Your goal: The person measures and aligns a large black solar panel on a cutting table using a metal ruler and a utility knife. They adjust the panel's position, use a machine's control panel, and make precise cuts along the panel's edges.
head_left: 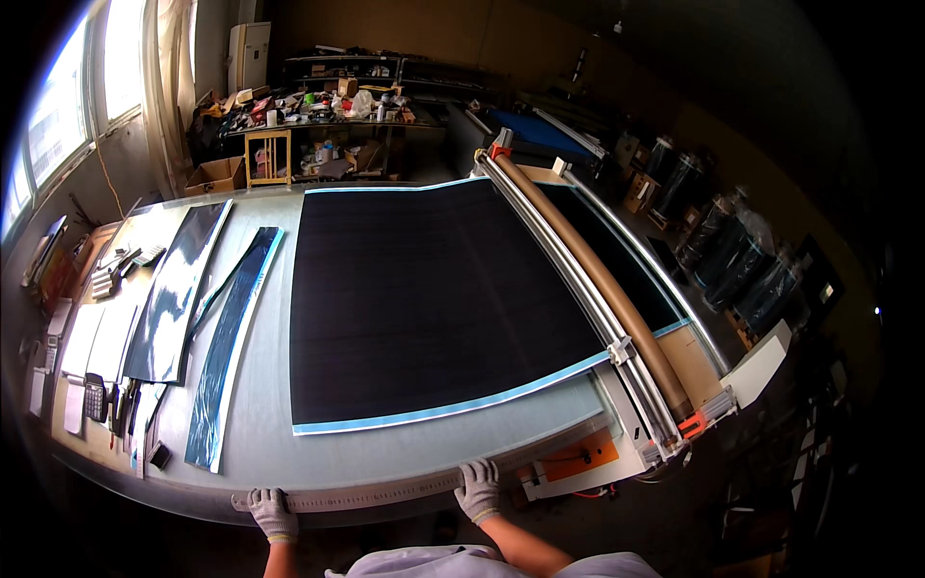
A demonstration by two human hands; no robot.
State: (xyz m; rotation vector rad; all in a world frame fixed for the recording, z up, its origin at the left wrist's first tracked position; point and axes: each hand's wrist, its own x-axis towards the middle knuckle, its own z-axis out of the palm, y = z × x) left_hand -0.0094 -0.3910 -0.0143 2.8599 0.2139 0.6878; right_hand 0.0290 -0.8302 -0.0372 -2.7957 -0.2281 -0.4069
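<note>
Along the front edge of the table lies a long metal ruler with marks on it. My left hand, in a pale knitted glove, grips it near its left end. Farther right, my right hand, gloved the same way, has its fingers curled over the ruler; the undersides of both hands are hidden. Beyond the ruler, a large black sheet with light blue borders is spread flat. On its right side it runs up to a roller frame with metal bars and a brown tube.
Left of the sheet lie a narrow glossy strip and a wider shiny dark piece. A calculator and papers are at the left edge. An orange panel sits at the front right. Behind stand a cluttered bench and wrapped rolls.
</note>
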